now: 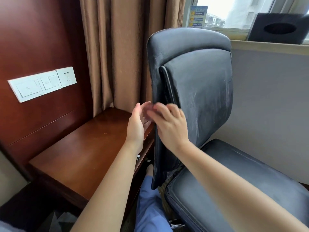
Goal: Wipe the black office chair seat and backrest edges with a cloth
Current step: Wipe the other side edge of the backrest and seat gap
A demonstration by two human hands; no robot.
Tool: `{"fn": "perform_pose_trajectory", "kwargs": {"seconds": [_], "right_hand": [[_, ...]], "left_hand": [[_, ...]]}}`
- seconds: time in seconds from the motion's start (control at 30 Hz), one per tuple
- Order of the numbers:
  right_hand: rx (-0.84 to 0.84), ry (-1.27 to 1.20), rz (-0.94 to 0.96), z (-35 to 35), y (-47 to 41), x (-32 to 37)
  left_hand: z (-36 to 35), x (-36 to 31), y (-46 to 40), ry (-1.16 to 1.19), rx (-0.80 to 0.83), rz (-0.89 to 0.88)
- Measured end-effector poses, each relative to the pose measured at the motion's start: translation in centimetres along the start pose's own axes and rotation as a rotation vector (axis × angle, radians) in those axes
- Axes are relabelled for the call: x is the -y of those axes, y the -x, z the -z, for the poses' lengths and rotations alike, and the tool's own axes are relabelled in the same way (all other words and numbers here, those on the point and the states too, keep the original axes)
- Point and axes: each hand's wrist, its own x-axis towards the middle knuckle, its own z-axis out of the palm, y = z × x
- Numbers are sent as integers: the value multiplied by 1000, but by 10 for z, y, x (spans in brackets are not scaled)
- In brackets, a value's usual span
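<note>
The black office chair stands in front of me, its dusty, scuffed backrest upright and its seat at the lower right. Both my hands are at the backrest's left edge, about halfway up. My left hand hovers just left of that edge with its palm turned toward the chair and its fingers straight. My right hand lies on the backrest, its motion-blurred fingers reaching to the edge. No cloth shows in either hand.
A reddish wooden side table sits close to the chair's left, under a panel of white switches. Brown curtains hang behind. A black tissue box rests on the window sill. My blue trouser leg is below the backrest.
</note>
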Motion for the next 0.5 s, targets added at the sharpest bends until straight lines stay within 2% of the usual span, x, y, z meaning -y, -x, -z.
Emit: {"fn": "perform_pose_trajectory", "kwargs": {"seconds": [0.13, 0.3, 0.37, 0.5], "right_hand": [[-97, -48, -27, 3, -39, -8], [5, -31, 8, -7, 9, -1], [12, -3, 24, -3, 1, 1], [-123, 7, -34, 14, -63, -9]], "left_hand": [[-8, -13, -3, 29, -17, -1], [-14, -16, -4, 30, -3, -20], [-14, -17, -5, 45, -17, -18], [-15, -23, -8, 55, -28, -30]]}}
